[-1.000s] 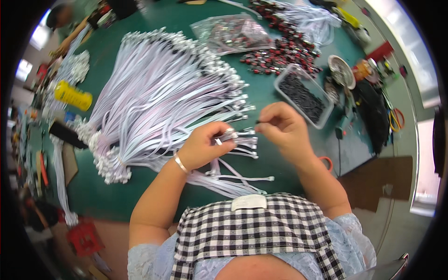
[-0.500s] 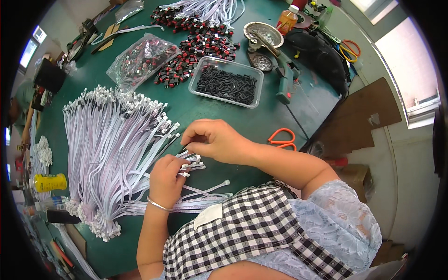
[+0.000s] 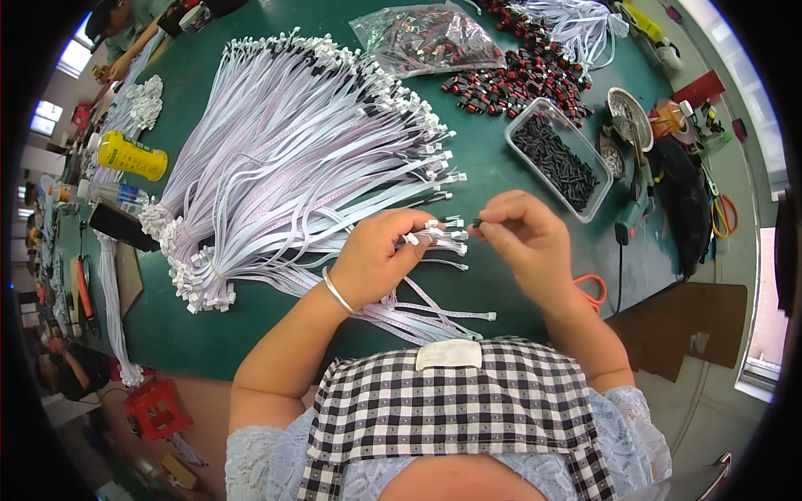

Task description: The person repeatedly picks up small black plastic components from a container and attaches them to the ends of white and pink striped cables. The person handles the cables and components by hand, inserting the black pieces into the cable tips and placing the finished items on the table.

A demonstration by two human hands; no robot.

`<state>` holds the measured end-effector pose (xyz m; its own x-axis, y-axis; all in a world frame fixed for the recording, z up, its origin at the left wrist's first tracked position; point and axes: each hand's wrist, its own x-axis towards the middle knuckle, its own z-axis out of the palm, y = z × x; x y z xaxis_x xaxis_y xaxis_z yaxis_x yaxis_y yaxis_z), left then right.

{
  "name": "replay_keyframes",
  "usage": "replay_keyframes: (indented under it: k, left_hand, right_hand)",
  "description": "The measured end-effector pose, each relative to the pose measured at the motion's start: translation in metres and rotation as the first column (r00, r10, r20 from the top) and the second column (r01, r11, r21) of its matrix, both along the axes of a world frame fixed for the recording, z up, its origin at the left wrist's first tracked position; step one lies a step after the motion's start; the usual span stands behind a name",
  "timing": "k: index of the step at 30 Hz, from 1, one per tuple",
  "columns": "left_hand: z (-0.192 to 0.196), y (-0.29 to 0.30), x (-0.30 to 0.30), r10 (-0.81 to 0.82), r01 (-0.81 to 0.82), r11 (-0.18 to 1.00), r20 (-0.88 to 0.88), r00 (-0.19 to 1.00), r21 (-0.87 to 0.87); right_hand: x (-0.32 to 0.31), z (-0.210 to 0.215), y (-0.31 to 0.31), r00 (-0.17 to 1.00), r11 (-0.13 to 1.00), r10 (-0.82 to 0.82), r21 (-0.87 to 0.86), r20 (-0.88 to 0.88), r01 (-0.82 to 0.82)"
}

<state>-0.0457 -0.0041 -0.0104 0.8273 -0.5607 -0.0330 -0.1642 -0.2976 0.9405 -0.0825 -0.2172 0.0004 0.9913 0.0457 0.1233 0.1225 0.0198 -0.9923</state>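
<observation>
Green tabletop margin point(image 3: 650, 269), left fingers point(image 3: 407, 220) pinching white cables point(image 3: 449, 236), right fingers point(image 3: 501, 238) pinching black piece point(image 3: 477, 223).

On the green bench point(image 3: 188, 334), a round metal bowl point(image 3: 637, 108) can be made out. An orange bottle point(image 3: 666, 121) is placed just to the bowl's right. Below the bowl, a green corded tool point(image 3: 637, 206) is laid beside a dark bundle point(image 3: 673, 200). A yellow bottle point(image 3: 132, 157) is found well to the bowl's left; brown cardboard point(image 3: 706, 321) is seen farther below the bowl.
</observation>
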Motion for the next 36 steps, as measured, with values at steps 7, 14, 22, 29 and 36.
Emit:
replay_keyframes:
  k: [7,14,22,29,36]
  left_hand:
    - [-0.003,0.001,0.0,0.053,-0.095,0.984,-0.259,0.964,-0.152]
    - [0.001,0.003,0.002,0.013,-0.053,0.988,-0.271,0.962,-0.142]
    - [-0.004,0.002,0.003,0.045,-0.128,0.97,-0.362,0.931,-0.207]
    - [-0.001,-0.002,0.0,0.064,-0.143,0.97,-0.361,0.93,-0.195]
    - [-0.005,-0.004,-0.002,0.089,-0.147,0.971,-0.285,0.954,-0.19]
  right_hand:
    - [-0.006,0.0,0.013,0.974,0.984,-0.027,-0.166,0.227,0.066]
    - [0.006,-0.005,0.02,0.998,0.999,-0.033,0.004,0.053,0.032]
    - [-0.004,-0.008,0.015,0.998,0.999,-0.026,0.021,-0.063,0.028]
    - [-0.006,-0.013,0.021,0.998,0.994,-0.07,-0.081,0.011,0.07]
    - [-0.005,-0.012,0.022,0.993,0.98,-0.062,-0.183,0.1,0.08]
